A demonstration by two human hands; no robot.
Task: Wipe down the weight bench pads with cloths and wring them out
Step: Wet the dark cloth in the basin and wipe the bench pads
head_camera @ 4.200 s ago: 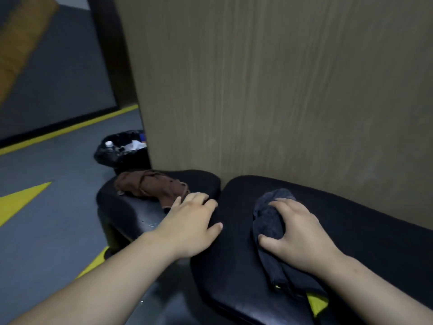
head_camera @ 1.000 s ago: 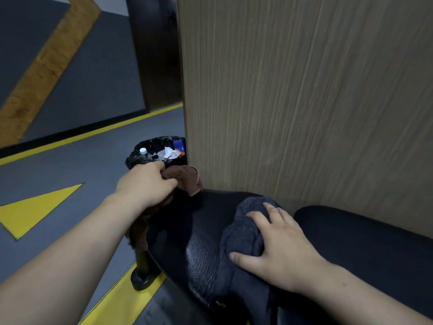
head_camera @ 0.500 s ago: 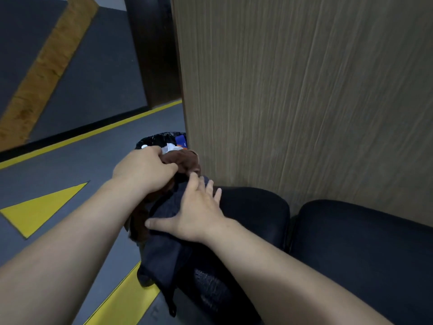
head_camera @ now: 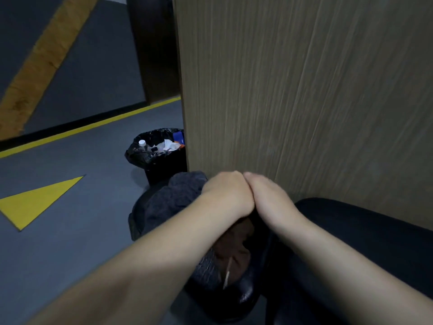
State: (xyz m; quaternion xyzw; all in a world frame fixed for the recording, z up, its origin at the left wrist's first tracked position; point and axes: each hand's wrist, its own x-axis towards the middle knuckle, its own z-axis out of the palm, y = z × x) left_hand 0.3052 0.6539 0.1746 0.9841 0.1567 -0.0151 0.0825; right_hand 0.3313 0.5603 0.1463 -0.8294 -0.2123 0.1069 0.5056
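Observation:
My left hand [head_camera: 226, 195] and my right hand [head_camera: 269, 201] are pressed side by side with knuckles up, fingers curled down around a bundle of two cloths. The dark grey cloth [head_camera: 175, 200] bulges out to the left of my left hand. Beneath both wrists the brown cloth [head_camera: 235, 250] hangs in folds. The bundle is held over the small black seat pad [head_camera: 246, 299], whose end shows below. The long black bench pad [head_camera: 365, 233] runs off to the right. My fingertips are hidden under the hands.
A wood-grain panel [head_camera: 304, 90] rises directly behind the bench. A black-bagged trash bin [head_camera: 159, 156] with a bottle and papers stands at its left corner. Grey floor [head_camera: 70, 231] with a yellow triangle and a yellow line lies to the left.
My right hand has come up from the grey cloth beside my left hand. Both now grip the grey and brown cloths bunched together, further right over the seat pad.

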